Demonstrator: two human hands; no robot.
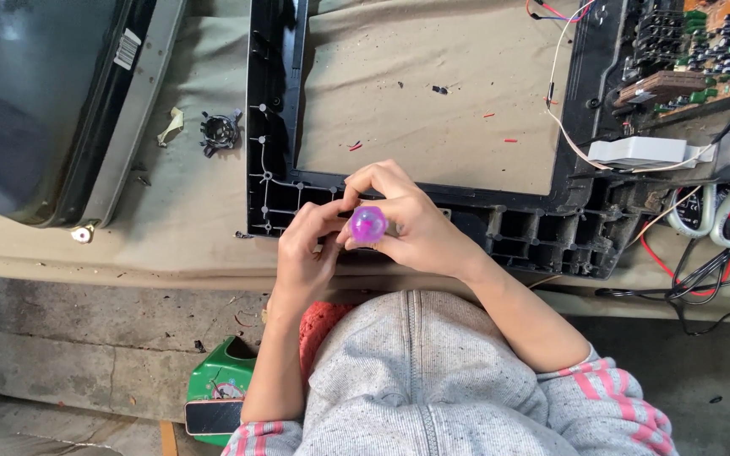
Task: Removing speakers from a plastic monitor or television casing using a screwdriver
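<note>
Leftmost, a grey screen lies on the table. Centrally, the left hand and right hand have their fingers clamped on a purple handle, over the black frame. A circuit board sits at two o'clock.

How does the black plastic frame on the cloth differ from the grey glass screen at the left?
The black plastic frame is an open rectangle showing tan cloth through it; the grey glass screen is solid and glossy. The frame has ribbed edges; the screen is smooth. Both hands work at the frame; the screen lies untouched. Both rest on the cloth.
</note>
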